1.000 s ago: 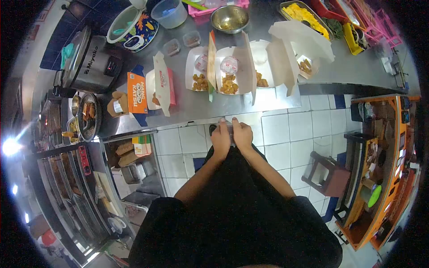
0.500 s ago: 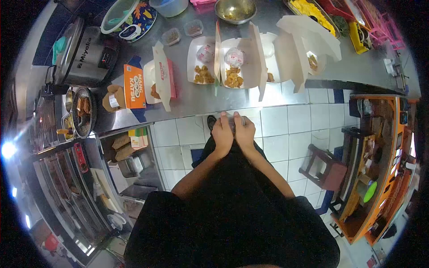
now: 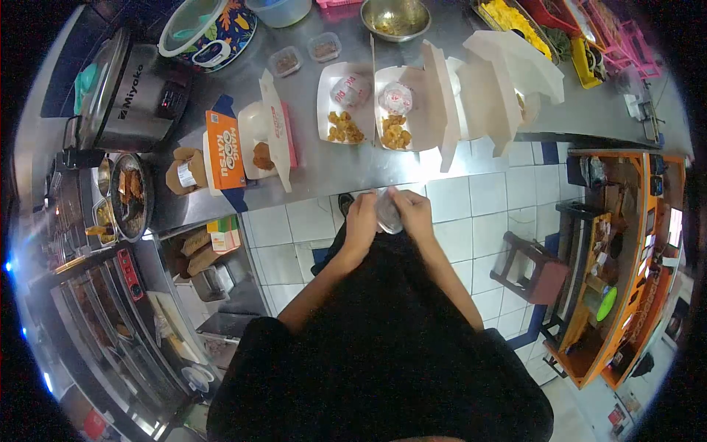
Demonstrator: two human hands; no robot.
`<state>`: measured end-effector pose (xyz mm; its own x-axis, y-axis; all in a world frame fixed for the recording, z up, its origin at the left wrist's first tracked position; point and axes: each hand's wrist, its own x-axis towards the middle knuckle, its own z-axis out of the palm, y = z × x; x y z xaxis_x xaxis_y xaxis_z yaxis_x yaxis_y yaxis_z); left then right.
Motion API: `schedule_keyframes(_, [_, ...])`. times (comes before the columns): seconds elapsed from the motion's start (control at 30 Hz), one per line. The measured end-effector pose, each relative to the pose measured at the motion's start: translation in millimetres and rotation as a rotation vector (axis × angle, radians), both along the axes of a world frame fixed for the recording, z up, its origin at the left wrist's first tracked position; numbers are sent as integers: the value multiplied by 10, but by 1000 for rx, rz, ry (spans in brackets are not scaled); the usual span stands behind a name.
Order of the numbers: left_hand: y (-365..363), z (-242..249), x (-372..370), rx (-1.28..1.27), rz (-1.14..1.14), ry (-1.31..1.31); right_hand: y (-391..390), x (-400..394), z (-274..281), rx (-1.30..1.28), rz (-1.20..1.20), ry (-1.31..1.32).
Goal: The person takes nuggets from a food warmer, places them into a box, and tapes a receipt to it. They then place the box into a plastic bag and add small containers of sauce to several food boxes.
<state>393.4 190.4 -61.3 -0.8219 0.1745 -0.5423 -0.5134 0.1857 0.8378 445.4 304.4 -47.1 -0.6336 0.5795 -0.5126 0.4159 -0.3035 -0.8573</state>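
My left hand (image 3: pixel 359 227) and my right hand (image 3: pixel 414 217) are in front of my body, just off the counter's front edge. Between them they grip a small, clear, roundish plastic container (image 3: pixel 388 212), one hand on each side, fingers closed around its rim. Fingers partly cover it, and its contents cannot be made out. Beyond my hands, open food boxes stand on the steel counter (image 3: pixel 346 166). Two of them hold a paper-wrapped bundle (image 3: pixel 398 96) and browned fried pieces (image 3: pixel 395 132). Two small clear tubs (image 3: pixel 324 47) with dark contents sit behind.
To the left are an orange box (image 3: pixel 226 151), a brown carton (image 3: pixel 187 171), a pan with fried food (image 3: pixel 134 197) and a large cooker (image 3: pixel 143 92). At the back stands a metal bowl (image 3: pixel 398 20). A stool (image 3: pixel 532 269) and wooden shelving (image 3: pixel 626 272) are at right.
My hands have drawn slightly apart and tilted, so more of the clear container shows between them. The view has shifted slightly; the boxes stay on the counter.
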Motion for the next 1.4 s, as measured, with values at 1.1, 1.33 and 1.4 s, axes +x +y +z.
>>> schedule_keyframes(1.1, [1143, 1165, -154, 231, -1400, -94, 2268, 929, 1147, 457, -372, -69])
schedule_keyframes(1.33, [1369, 1330, -99, 31, -1349, -253, 3959, -326, 652, 1173, 149, -303])
schedule_keyframes(1.4, [1512, 1434, -45, 25, -1304, -219, 4003, -590, 521, 1202, 262, -354])
